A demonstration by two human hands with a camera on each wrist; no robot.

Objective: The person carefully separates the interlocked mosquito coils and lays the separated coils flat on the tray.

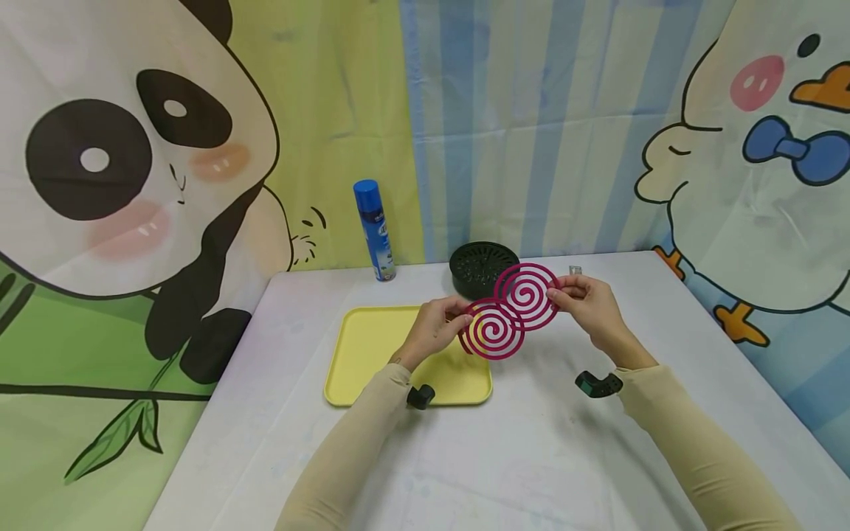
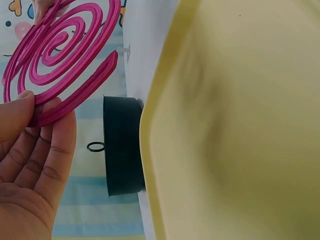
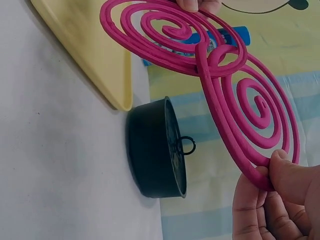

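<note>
Two magenta mosquito coils are held up over the table, overlapping where their outer rings meet. My left hand [image 1: 433, 330] pinches the outer edge of the nearer mosquito coil [image 1: 493, 330] between thumb and fingers. At the far side, my right hand [image 1: 594, 306] pinches the rim of the other mosquito coil [image 1: 527, 295] the same way. In the right wrist view the rings of both coils cross each other, and the thumb [image 3: 290, 175] presses on the coil's end. Below the left hand lies a yellow tray [image 1: 361, 361], with nothing on its visible part.
Behind the coils stands a round black mosquito-coil holder [image 1: 471, 274] with a slotted lid and, in the wrist views, a small ring on top. A blue spray can [image 1: 376, 232] stands at the back left. A small metal piece [image 1: 575, 270] lies near the back edge.
</note>
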